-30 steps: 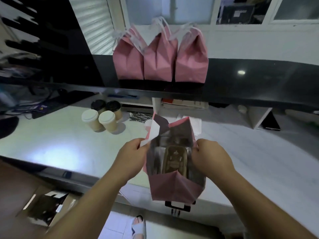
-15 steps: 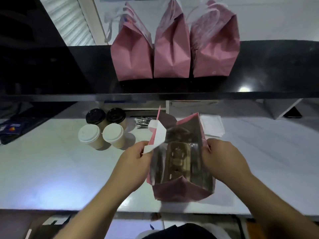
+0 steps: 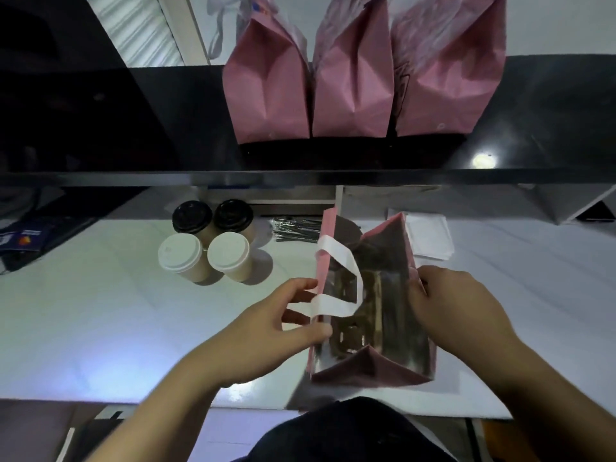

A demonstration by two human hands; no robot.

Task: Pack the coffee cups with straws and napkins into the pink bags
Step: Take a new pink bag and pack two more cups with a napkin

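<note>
head view:
open bag point(image 3: 363, 371): pink, upright on white worktop point(image 3: 100, 311) at its near edge, mouth spread; brown carrier visible inside, contents unclear
handle point(image 3: 346, 281): white loop, flopped over bag's left rim into the mouth
left hand point(image 3: 266, 331): at bag's left wall, thumb pressing the rim, fingers loosely spread just outside the wall next to the handle's end; no firm grip seen
right hand point(image 3: 456, 311): fingers curled over bag's right rim, pinching it
cups point(image 3: 210, 241): four, left of and beyond bag, clustered touching; two white lids nearer, two black lids behind
straws point(image 3: 295, 226): dark bundle flat on worktop, between cups and bag's far corner
napkins point(image 3: 430, 236): white stack just beyond bag's right side
shelf point(image 3: 333, 178): black, above and beyond bag
packed bags point(image 3: 353, 88): three pink, upright side by side on shelf, touching
</note>
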